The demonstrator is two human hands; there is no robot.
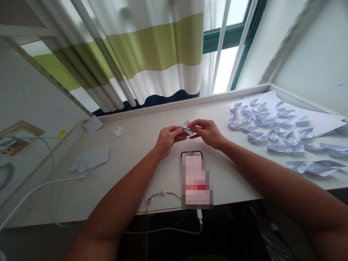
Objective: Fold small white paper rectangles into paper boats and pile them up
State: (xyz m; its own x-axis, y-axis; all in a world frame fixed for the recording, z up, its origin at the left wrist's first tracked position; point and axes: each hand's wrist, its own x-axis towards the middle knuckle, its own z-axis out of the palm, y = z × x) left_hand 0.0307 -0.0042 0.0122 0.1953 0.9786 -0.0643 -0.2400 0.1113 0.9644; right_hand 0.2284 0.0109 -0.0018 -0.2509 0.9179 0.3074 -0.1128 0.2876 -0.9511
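Note:
Between my two hands, above the middle of the white desk (pixel 130 159), is a small piece of folded white paper (pixel 187 127). My left hand (pixel 169 139) pinches its left side between thumb and fingers. On the other side, my right hand (pixel 205 131) grips the paper's right edge with thumb and forefinger. The exact folds are too small to make out. Just below the hands lies a phone (pixel 196 179), its screen blurred out. Many folded paper boats (pixel 262 117) spread over the right part of the desk.
Flat paper sheets (pixel 94 158) are stacked at left, with a single square sheet (pixel 93 124) behind them and a crumpled tissue (pixel 117 132) nearby. White cables (pixel 40 185) cross the left side. A beaded strap (pixel 154 195) lies beside the phone. Larger paper (pixel 323 117) lies under some boats.

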